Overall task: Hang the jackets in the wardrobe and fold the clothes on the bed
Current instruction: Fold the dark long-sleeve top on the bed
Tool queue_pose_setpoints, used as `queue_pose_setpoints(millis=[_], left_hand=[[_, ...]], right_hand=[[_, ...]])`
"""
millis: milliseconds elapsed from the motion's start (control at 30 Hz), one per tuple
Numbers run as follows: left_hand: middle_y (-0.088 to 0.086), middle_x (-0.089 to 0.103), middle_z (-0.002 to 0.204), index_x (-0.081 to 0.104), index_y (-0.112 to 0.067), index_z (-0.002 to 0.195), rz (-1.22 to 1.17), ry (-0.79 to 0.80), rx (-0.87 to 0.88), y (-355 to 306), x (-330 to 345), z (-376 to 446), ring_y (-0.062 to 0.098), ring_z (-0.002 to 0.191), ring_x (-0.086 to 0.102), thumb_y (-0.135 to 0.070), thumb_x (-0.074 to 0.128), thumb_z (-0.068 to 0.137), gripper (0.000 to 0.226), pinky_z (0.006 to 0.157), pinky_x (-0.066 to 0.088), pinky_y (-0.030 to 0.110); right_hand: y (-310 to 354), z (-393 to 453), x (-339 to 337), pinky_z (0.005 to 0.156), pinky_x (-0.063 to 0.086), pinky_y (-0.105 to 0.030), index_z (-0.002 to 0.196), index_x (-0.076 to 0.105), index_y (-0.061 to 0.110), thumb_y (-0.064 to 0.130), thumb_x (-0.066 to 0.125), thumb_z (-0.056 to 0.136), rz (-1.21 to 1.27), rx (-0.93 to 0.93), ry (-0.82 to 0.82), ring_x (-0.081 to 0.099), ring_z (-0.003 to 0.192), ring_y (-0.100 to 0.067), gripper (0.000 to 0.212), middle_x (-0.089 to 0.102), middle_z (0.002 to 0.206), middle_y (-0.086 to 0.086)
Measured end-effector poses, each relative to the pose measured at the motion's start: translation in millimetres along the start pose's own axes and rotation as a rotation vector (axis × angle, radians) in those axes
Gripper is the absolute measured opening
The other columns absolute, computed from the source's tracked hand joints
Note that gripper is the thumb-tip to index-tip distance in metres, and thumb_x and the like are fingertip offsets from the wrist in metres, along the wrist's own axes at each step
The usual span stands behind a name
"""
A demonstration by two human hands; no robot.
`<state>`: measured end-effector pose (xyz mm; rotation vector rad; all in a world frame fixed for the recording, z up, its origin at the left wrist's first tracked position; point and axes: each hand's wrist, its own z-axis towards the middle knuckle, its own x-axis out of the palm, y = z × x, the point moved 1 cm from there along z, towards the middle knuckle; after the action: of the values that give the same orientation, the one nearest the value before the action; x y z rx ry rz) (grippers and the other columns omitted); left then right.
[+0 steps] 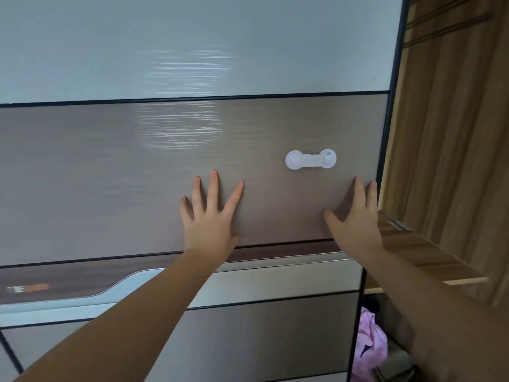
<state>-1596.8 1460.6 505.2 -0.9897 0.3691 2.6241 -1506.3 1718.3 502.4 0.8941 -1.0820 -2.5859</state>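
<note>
Two hands are pressing flat against one sliding wardrobe door [110, 175]. The left hand [210, 216] is lying released on the door's brown panel, all five fingers straight and spread, palm against the surface. The right hand [355, 216] is likewise released, its fingers straight and close together, resting near the door's right edge, with the thumb splayed to the left. The door is showing several horizontal bands divided by thin black strips: a pale grey glossy band on top, a matt grey-brown wood-grain band beneath the hands, a narrow dark-brown band, a silver band with a curved outline, and another grey-brown band. One white plastic latch [310, 159], dumbbell-shaped with two round ends, is sitting on the brown panel just above and between the hands. Right of the door edge, the wardrobe interior [446, 133] is showing light wood grain, one shelf [429, 255], and one crumpled pink garment [369, 346] lying below it.
</note>
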Motion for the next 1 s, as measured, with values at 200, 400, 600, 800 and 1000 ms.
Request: queue_pose_setpoints(millis=[200, 400, 600, 800, 1000], left_hand=[[0.011, 0.023, 0.158, 0.033, -0.032, 0.149, 0.042, -0.032, 0.178, -56.2, -4.5, 9.6, 0.042, 0.142, 0.021, -0.040, 0.091, 0.049, 0.116, 0.100, 0.035, 0.056], [0.010, 0.027, 0.158, 0.035, -0.031, 0.148, 0.130, -0.060, 0.355, -96.4, -15.1, 27.6, 0.035, 0.144, 0.023, -0.039, 0.090, 0.051, 0.112, 0.110, 0.021, 0.059], [0.004, 0.007, 0.163, 0.009, -0.036, 0.153, 0.195, 0.018, 0.361, -124.8, -11.0, 51.6, 0.033, 0.148, 0.003, -0.067, 0.082, 0.048, 0.131, 0.109, 0.003, 0.071], [-0.001, -0.001, 0.163, 0.001, -0.038, 0.153, 0.205, 0.028, 0.414, -159.1, -3.5, 65.8, 0.030, 0.147, -0.006, -0.073, 0.078, 0.044, 0.138, 0.105, -0.011, 0.071], [-0.001, -0.029, 0.156, -0.020, -0.038, 0.148, 0.164, 0.006, 0.439, -205.8, 1.4, 76.7, 0.029, 0.143, -0.021, -0.075, 0.072, 0.053, 0.138, 0.101, -0.023, 0.070]], right_hand=[[-51.0, 34.2, -54.0, 0.112, 0.029, -0.046, 0.153, 0.004, 0.029, 0.041, 0.065, 0.085, -0.043, 0.077, 0.012, 0.011, 0.148, -0.023, 0.092, -0.005, 0.161, 0.001], [-76.8, 39.6, -71.8, 0.111, 0.032, -0.050, 0.151, 0.008, 0.032, 0.048, 0.072, 0.077, -0.159, 0.017, 0.033, 0.012, 0.146, -0.029, 0.099, -0.002, 0.160, 0.001], [-84.4, 29.5, -53.3, 0.108, 0.032, -0.052, 0.150, -0.005, 0.040, 0.054, 0.080, 0.066, -0.101, 0.090, 0.072, -0.001, 0.147, -0.026, 0.120, -0.013, 0.159, 0.010], [-114.5, 46.6, -66.1, 0.110, 0.028, -0.053, 0.150, -0.010, 0.038, 0.054, 0.084, 0.060, -0.068, 0.184, 0.007, -0.001, 0.148, -0.025, 0.131, -0.016, 0.159, 0.004], [-150.0, 67.7, -87.7, 0.111, 0.028, -0.052, 0.150, -0.009, 0.039, 0.052, 0.087, 0.057, -0.064, 0.193, -0.048, 0.001, 0.149, -0.023, 0.134, -0.015, 0.160, 0.004]])
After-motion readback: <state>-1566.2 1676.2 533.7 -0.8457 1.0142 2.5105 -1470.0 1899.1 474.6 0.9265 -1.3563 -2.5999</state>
